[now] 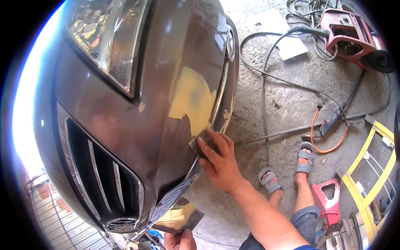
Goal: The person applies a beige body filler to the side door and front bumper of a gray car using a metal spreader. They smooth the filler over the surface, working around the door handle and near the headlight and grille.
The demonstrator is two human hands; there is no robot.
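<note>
Pressing a small dark flat piece (201,144) against the brown car body (125,125), we have it at the lower end of a smooth yellow patch (191,93), right beside the edge of the panel. Our right hand (223,161) is closed around the piece, the fingers bent over its outer face and the thumb lower down; the underside of that grip is hidden. Near the lower edge of the view, our left hand (181,242) pinches the rim of a dark board (195,217) bearing yellow paste (174,216), its thumb close to the fingers; how those curl beneath, we cannot tell. Above and left of the patch sits the headlight (118,54), and below that the grille (100,179) with its bright bars. To the right of the car, our feet stand in grey sandals (306,157) on the concrete floor (250,112), near an orange cable (315,143) and a red stand (329,198). A yellow frame (354,183) lies farther right, while a red machine (348,39) with dark cables stands well apart at the upper right, near a white sheet (293,48).
</note>
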